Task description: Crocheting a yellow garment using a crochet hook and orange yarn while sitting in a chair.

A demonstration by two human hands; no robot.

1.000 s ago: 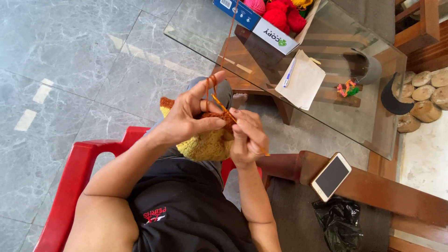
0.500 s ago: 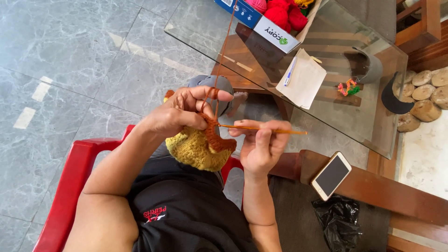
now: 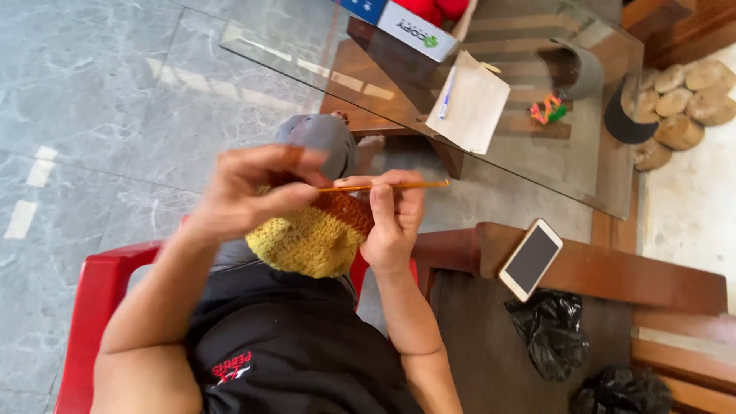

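Right, only the head view to go through. Half a second back the hook sat lower, pulled out to the right below the left fingers; now the crochet hook point(image 3: 383, 185) lies nearly level, higher up, its tip gone in behind the left hand point(image 3: 249, 192). A second back both hands were bunched tight together. Reads as one stitch drawn through and the hook going back in for another, so the row is moving along.

Right hand point(image 3: 392, 222): fingers closed round the hook's middle, thumb on top, shaft sticking out to the right. Left hand: fingers curled, pinching the top edge of the crocheted piece point(image 3: 314, 238); motion blur, so I can't tell if yarn runs over the index finger.

Crocheted piece: sits in the lap between both hands, just above the black shirt point(image 3: 284, 353). Rounded dome, mustard yellow body, rust-orange band along the upper edge where the hook works. Chunky, even stitches.

Around: red plastic chair point(image 3: 96, 307), glass table point(image 3: 537, 165) ahead, phone point(image 3: 530, 259) face up on a wooden armrest point(image 3: 613, 272).
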